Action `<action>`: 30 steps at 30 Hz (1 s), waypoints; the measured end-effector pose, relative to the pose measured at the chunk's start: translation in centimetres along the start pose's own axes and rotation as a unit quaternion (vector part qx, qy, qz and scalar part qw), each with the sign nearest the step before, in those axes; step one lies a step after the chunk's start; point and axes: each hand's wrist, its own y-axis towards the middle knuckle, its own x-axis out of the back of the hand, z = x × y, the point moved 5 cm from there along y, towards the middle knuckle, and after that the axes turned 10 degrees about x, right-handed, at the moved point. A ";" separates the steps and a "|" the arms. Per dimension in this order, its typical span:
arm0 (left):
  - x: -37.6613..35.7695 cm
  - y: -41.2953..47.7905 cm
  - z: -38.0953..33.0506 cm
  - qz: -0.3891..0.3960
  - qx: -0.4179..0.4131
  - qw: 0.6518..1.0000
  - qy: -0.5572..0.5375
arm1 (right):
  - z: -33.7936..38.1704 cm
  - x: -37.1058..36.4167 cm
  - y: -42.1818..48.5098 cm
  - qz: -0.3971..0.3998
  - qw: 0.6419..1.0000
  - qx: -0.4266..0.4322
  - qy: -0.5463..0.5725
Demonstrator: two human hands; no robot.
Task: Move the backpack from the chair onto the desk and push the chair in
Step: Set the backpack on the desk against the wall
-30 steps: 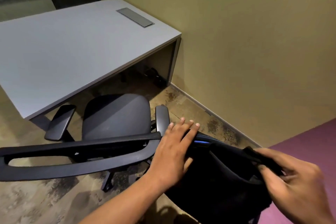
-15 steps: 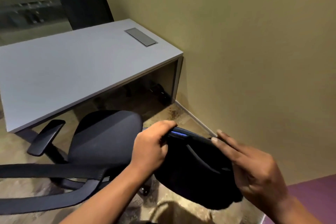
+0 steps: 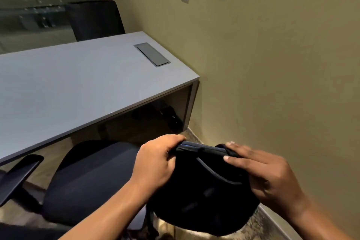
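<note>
I have the backpack (image 3: 204, 187) off the chair (image 3: 93, 181) and hanging in the air just past the seat's right edge, between the chair and the wall (image 3: 272, 84). My left hand (image 3: 155, 165) has its fingers (image 3: 171, 142) curled tight over the left end of the bag's top edge. My right hand (image 3: 266, 171) is clamped on the right end, fingers over the top and thumb on the near face. The surface (image 3: 78, 87) lies ahead and to my left, higher than the bag, with only a flush grey cable hatch (image 3: 152, 54) near its far right corner.

To do this well I should lift straight up until the sagging bottom clears the near edge, then swing left and forward. I'd set it down well inside the near right corner, short of the hatch, and lower it flat so it doesn't slump over the edge. The chair sits pulled out from the near edge, not yet pushed in.
</note>
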 end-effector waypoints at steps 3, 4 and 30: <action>-1.1 4.9 1.0 0.013 -0.012 1.000 0.007 | -4.5 -0.8 2.5 0.005 1.000 -0.002 0.011; -1.3 6.4 1.3 0.018 -0.010 1.000 0.012 | -5.7 -1.0 3.3 0.003 1.000 -0.002 0.014; -0.8 47.3 1.1 -0.219 0.022 0.973 0.073 | -40.1 -1.2 34.1 -0.057 0.985 0.138 0.083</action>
